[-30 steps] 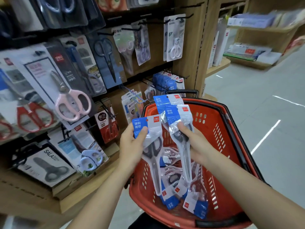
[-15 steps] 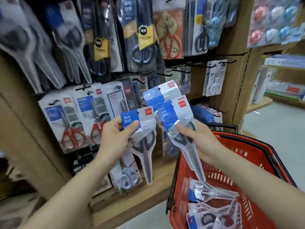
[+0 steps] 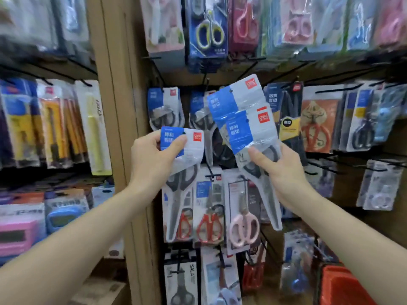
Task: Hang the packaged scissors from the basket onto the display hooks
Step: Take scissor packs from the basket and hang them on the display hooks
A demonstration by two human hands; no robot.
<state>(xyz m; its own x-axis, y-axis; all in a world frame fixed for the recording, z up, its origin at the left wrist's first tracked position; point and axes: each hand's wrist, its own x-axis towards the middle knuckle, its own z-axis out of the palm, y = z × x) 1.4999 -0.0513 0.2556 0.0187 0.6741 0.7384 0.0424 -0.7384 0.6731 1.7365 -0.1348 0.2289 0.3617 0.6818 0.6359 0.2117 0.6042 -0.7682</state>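
My left hand pinches the blue-and-white header of one packaged pair of scissors, which hangs down from it. My right hand grips two more scissor packs, fanned out and tilted to the left, their blades pointing down to the right. Both hands are raised in front of the display wall. Matching blue-headed packs hang on black display hooks just behind and above my hands. The red basket shows only as a corner at the bottom right.
A wooden upright post divides the display. Left of it hang utility knives. Red-handled scissors and pink-handled scissors hang below my hands; more packs fill the rows above and to the right. Bare black hooks stick out at right.
My view has swung up from the basket to the hook wall. Both hands rose with their packs, and the basket has dropped to the bottom right corner.
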